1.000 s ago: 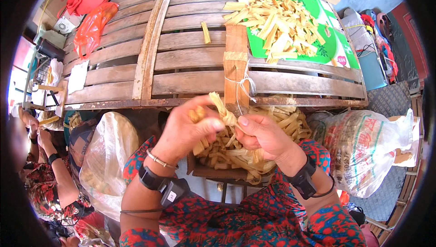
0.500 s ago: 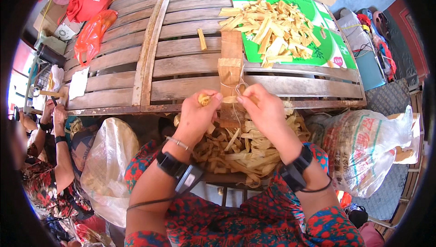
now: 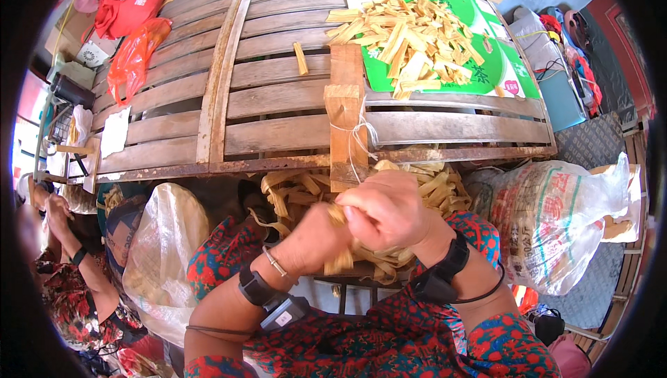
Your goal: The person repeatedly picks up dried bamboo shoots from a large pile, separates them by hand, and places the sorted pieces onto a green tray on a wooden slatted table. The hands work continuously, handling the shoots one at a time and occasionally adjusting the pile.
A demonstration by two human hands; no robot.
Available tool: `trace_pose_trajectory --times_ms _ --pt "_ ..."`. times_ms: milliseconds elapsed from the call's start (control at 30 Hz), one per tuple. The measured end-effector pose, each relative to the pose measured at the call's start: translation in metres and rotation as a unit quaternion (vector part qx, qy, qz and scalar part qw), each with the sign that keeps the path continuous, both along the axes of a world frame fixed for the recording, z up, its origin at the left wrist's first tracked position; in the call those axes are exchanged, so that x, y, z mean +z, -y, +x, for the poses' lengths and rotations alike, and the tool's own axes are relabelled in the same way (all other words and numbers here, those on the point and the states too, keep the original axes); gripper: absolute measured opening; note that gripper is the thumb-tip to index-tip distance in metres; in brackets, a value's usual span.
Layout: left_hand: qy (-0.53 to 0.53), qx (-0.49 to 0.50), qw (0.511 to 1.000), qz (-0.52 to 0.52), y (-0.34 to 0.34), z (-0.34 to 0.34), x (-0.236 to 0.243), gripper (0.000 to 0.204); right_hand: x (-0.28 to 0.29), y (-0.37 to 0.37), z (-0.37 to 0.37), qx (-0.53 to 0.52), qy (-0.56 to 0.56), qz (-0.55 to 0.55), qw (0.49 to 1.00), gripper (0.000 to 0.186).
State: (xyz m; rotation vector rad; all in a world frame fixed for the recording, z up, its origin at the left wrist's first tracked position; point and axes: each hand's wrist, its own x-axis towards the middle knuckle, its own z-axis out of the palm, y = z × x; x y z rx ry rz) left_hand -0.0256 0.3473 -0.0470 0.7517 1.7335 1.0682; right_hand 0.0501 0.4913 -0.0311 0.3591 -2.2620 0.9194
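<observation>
Both my hands meet over a heap of pale yellow dried strips [image 3: 438,190] below the table's front edge. My left hand [image 3: 316,239], smeared by motion, is closed around a yellow strip [image 3: 337,212] that shows at its top. Pressed against it, my right hand [image 3: 390,210] is curled into a fist; what its fingers hold is hidden. Just beyond my hands a wooden block stand [image 3: 344,138] juts over the edge, with a thin white string [image 3: 363,128] looped around it and hanging down.
Several folded strips lie piled [image 3: 417,44] on a green and white cardboard sheet [image 3: 517,65]. One loose strip [image 3: 300,58] rests on the slatted table [image 3: 278,103]. Full plastic sacks stand at left [image 3: 167,253] and right [image 3: 556,232]. A co-worker's hands [image 3: 57,211] are at far left.
My hands have left the string at the block and come down toward me, closing together over the heap. The string now hangs loose on the block. The co-worker's hands have dropped lower.
</observation>
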Motion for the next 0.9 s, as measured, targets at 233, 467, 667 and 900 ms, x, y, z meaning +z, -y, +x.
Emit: trace_pose_trajectory --times_ms 233,467,667,900 --pt "0.329 -0.234 0.902 0.151 0.022 -0.025 0.037 0.050 0.003 -0.016 0.004 -0.100 0.080 -0.121 0.984 0.023" --pt "-0.320 -0.099 0.912 0.235 0.010 -0.040 0.021 0.056 -0.027 -0.004 0.012 0.097 0.510 -0.590 0.618 0.020" --pt "-0.401 -0.101 0.856 0.308 0.014 -0.041 0.012 0.042 -0.038 0.013 0.017 0.210 0.432 -0.757 0.443 0.014" --pt "-0.390 0.021 0.883 0.261 0.009 -0.031 0.005 0.033 -0.020 0.016 0.020 -0.018 0.276 -0.517 0.810 0.017"
